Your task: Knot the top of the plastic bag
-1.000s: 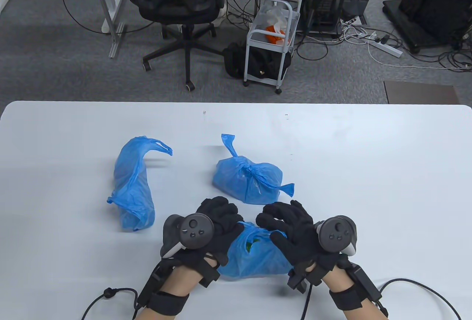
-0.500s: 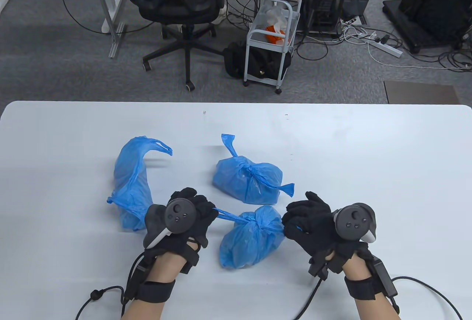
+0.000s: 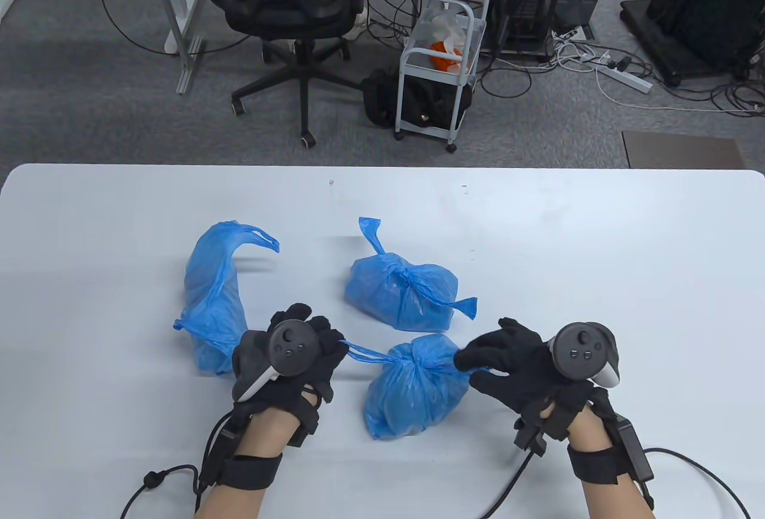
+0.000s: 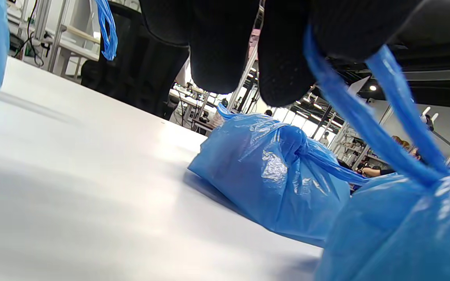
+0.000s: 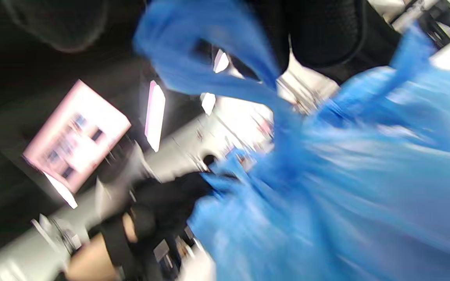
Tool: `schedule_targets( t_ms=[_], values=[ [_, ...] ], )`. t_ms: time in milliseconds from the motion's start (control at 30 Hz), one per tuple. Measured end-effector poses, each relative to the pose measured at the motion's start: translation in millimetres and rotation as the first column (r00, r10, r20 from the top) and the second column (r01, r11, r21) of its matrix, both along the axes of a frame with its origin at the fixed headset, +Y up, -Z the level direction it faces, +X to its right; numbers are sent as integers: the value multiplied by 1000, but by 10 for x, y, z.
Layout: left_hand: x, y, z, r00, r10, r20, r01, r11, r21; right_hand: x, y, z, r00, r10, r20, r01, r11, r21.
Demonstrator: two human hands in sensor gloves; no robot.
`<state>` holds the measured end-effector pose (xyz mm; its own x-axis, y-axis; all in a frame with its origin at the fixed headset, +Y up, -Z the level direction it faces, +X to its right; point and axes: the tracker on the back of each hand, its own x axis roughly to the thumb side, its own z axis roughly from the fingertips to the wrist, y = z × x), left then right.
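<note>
A filled blue plastic bag (image 3: pixel 415 387) lies on the white table (image 3: pixel 597 256) between my hands, its top gathered into a knot (image 3: pixel 409 354). My left hand (image 3: pixel 320 351) grips the bag's left handle strip (image 3: pixel 364 353), which runs taut to the knot. In the left wrist view the strip (image 4: pixel 365 125) leaves my fingers (image 4: pixel 283 74) as two bands. My right hand (image 3: pixel 472 360) pinches the right handle at the bag's right side. The right wrist view shows blurred blue plastic (image 5: pixel 326 195) under my fingers.
A second blue bag (image 3: pixel 401 295), knotted on top, lies just behind; it also shows in the left wrist view (image 4: pixel 272 175). An untied blue bag (image 3: pixel 214 298) lies at the left, close to my left hand. An office chair (image 3: pixel 287 11) and a cart (image 3: pixel 439 64) stand beyond the table.
My hands moved apart from over the bag, each pulling a handle outward, and the knot drew tight. Over the last half second the right hand shifted slightly right and the bag turned a little.
</note>
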<state>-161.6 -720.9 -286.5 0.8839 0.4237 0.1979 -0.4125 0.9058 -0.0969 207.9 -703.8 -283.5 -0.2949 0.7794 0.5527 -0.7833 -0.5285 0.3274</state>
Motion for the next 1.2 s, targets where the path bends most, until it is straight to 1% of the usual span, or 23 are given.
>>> schedule_targets(
  t_ms=[33, 67, 133, 200, 233, 333, 433, 467, 500, 533, 567, 633, 700, 767, 867, 933, 967, 1033, 1100, 1200],
  values=[
    [17, -10, 5, 1000, 6, 7, -5, 1000, -15, -13, 4, 15, 997, -77, 24, 76, 997, 26],
    [47, -17, 15, 1000, 14, 24, -14, 1000, -21, -34, 1, 32, 992, -112, 56, 110, 993, 45],
    [112, 7, 56, 999, -5, 52, 6, 1000, -14, -119, -16, 69, 993, -100, 63, 96, 993, 73],
    [206, 83, 128, 996, -43, 78, 42, 999, 22, -253, -71, 104, 997, 7, 71, -15, 993, 115],
    [263, 135, 171, 994, -68, 88, 64, 997, 46, -349, -115, 123, 992, 115, 54, -121, 984, 127],
    [428, 275, 305, 979, -156, 131, 145, 986, 86, -541, -238, 130, 954, 301, 9, -299, 943, 144],
    [548, 337, 413, 961, -203, 185, 191, 978, 83, -641, -333, 102, 918, 396, -18, -392, 914, 108],
    [573, 347, 461, 952, -225, 208, 208, 973, 99, -654, -362, 92, 902, 430, -33, -425, 900, 96],
    [574, 350, 523, 933, -278, 228, 256, 959, 123, -660, -387, 85, 893, 448, -38, -443, 892, 90],
    [558, 345, 554, 921, -314, 231, 289, 948, 136, -661, -399, 80, 891, 452, -36, -448, 890, 87],
    [523, 328, 598, 906, -353, 234, 329, 934, 138, -662, -413, 70, 890, 455, -43, -451, 889, 74],
    [451, 267, 659, 906, -356, 230, 339, 934, 111, -663, -427, 58, 883, 467, -53, -465, 884, 53],
    [375, 166, 718, 913, -334, 235, 325, 942, 81, -660, -438, 50, 875, 481, -56, -478, 877, 46],
    [304, 13, 805, 914, -329, 236, 328, 944, 43, -654, -445, 55, 867, 494, -72, -493, 869, 33],
    [246, -179, 883, 906, -339, 254, 352, 936, -5, -641, -468, 73, 828, 553, -94, -556, 831, -6],
    [251, -256, 872, 901, -332, 281, 358, 932, -46, -639, -482, 82, 804, 585, -110, -590, 807, -27],
    [265, -275, 863, 905, -324, 278, 355, 932, -69, -638, -485, 85, 801, 592, -88, -596, 803, -23],
    [286, -289, 839, 900, -330, 286, 356, 933, -45, -647, -483, 86, 798, 601, -39, -602, 798, -13],
    [289, -314, 825, 893, -345, 289, 374, 926, -50, -665, -481, 90, 790, 613, 1, -613, 790, 2],
    [263, -339, 822, 905, -318, 283, 355, 931, -89, -692, -465, 103, 754, 655, 38, -656, 754, 28]
  ],
)
